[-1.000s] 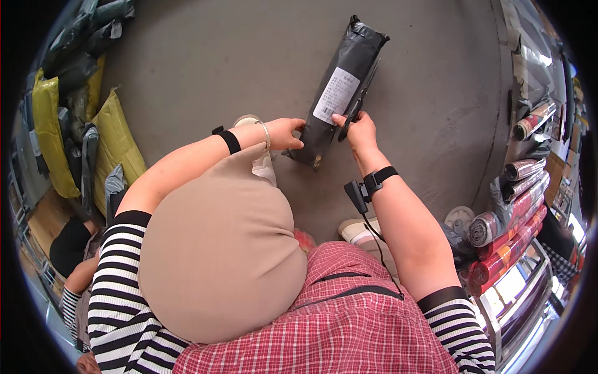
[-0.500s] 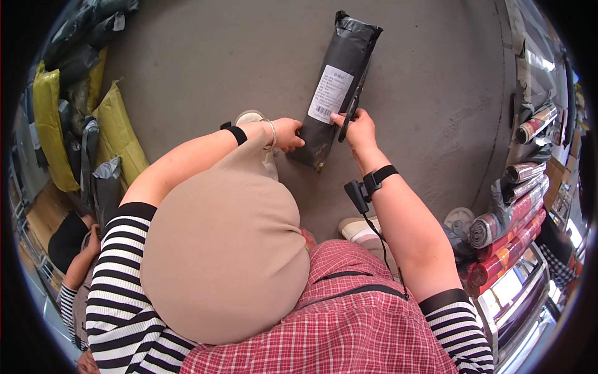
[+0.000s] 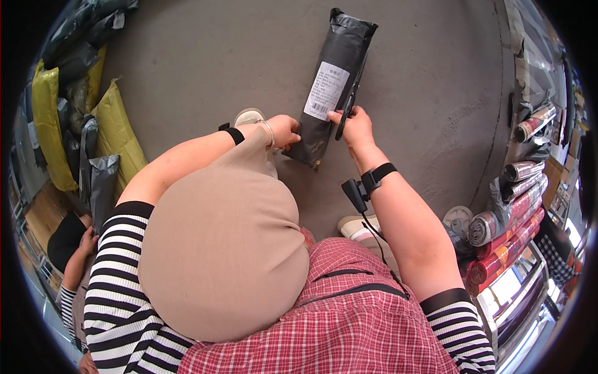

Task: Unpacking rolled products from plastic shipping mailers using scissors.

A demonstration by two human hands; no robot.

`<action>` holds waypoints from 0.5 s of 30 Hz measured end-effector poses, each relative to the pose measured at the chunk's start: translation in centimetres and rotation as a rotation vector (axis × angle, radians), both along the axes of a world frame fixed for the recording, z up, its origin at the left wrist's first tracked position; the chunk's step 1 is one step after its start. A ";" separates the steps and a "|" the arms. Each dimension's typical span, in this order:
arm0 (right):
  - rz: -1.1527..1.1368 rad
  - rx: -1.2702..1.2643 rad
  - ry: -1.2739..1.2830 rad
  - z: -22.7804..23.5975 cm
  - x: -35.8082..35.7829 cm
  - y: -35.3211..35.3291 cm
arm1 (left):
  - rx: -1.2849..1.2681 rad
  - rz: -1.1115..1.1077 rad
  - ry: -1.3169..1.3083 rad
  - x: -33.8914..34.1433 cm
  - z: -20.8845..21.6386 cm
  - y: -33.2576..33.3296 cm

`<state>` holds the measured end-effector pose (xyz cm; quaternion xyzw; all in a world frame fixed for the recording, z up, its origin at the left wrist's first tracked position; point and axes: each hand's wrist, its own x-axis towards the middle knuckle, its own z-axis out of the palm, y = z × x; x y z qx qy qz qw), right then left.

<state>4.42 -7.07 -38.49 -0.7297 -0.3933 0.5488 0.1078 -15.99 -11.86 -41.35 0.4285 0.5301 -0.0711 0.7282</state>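
A long black plastic-wrapped parcel (image 3: 346,47) with a white printed label (image 3: 326,91) stretches away from me over the grey floor. My left hand (image 3: 284,131) grips the left edge of its near end, fingers curled in. At the right edge, my right hand (image 3: 357,129) is closed round a slim black object (image 3: 340,129) that runs along the parcel's side; its exact kind is unclear. The right thumb rests by the label's lower corner. Whether the near end touches the floor I cannot tell.
Yellow (image 3: 118,131) and black wrapped bundles (image 3: 104,187) are heaped on the left. Rolled pieces in clear and red wrapping (image 3: 507,249) lie stacked on the right, by a metal frame. Another person's arm (image 3: 78,258) shows at the lower left. Grey floor (image 3: 205,68) surrounds the parcel.
The parcel and both hands have shifted slightly to the left. The hold of each hand looks the same.
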 end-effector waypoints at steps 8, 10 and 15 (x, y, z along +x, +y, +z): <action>-0.016 0.041 0.270 1.9 -1.2 3.5 | 0.074 0.300 -0.060 0.2 0.6 1.4; 0.036 0.054 0.284 3.2 -0.3 3.4 | 0.114 0.321 -0.085 0.1 0.9 1.7; 0.279 -0.177 0.223 6.0 3.5 -1.6 | 0.323 0.052 0.102 0.5 1.9 2.0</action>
